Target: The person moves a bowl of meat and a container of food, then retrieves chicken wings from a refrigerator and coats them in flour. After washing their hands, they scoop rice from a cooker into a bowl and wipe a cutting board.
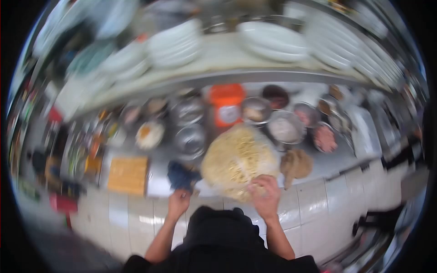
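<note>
A large, pale yellow heap of food [243, 157], with small chopped-looking pieces on top, lies at the middle of the metal counter [157, 179]. Over its lower right edge is my right hand [265, 190], fingers curled down at the pieces; what they hold is too blurred to make out. My left hand [180, 200] is at the counter's front edge, fingers curled, just below a dark blue cloth [180, 175]. Whether it touches the cloth is unclear. A brown cloth-like thing [297, 164] lies right of the heap.
A wooden board [128, 175] lies at the left. Behind the heap stand an orange container [226, 104] and metal bowls [286, 127], one with pink meat [325, 139]. Stacked white plates [273, 41] line the shelf above. A dark-clad person [380, 220] is partly visible at the right.
</note>
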Demonstrator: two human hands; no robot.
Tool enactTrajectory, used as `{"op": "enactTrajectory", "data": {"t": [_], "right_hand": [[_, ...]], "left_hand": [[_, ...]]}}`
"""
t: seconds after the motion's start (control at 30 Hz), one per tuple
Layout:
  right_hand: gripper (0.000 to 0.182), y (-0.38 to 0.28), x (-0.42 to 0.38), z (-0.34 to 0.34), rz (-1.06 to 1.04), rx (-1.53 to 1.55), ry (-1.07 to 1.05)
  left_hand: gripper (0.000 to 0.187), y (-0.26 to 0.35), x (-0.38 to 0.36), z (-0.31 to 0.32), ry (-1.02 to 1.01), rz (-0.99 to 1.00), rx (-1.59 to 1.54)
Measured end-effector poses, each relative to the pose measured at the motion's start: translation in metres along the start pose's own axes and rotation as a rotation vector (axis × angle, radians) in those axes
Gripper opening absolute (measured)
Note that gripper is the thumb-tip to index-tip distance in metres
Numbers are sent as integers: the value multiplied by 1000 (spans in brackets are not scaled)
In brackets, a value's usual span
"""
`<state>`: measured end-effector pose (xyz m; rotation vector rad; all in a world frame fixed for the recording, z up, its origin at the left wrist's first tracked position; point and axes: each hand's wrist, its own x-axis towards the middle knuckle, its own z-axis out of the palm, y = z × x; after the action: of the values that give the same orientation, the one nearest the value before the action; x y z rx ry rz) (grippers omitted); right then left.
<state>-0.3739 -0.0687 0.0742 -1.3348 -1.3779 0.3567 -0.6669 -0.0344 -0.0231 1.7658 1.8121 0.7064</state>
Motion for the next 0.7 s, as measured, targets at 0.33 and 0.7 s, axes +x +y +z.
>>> {"op": "enactTrajectory", "data": {"t": [0.33,0.7], "right_hand": [[12,-25,11,59,-7,118,-145],[9,-41,-11,81,69,239,-135]], "left_hand": [[21,-48,-12,-18,49,-92,-103],[13,-71,-16,-18,-316,-65,78]]}}
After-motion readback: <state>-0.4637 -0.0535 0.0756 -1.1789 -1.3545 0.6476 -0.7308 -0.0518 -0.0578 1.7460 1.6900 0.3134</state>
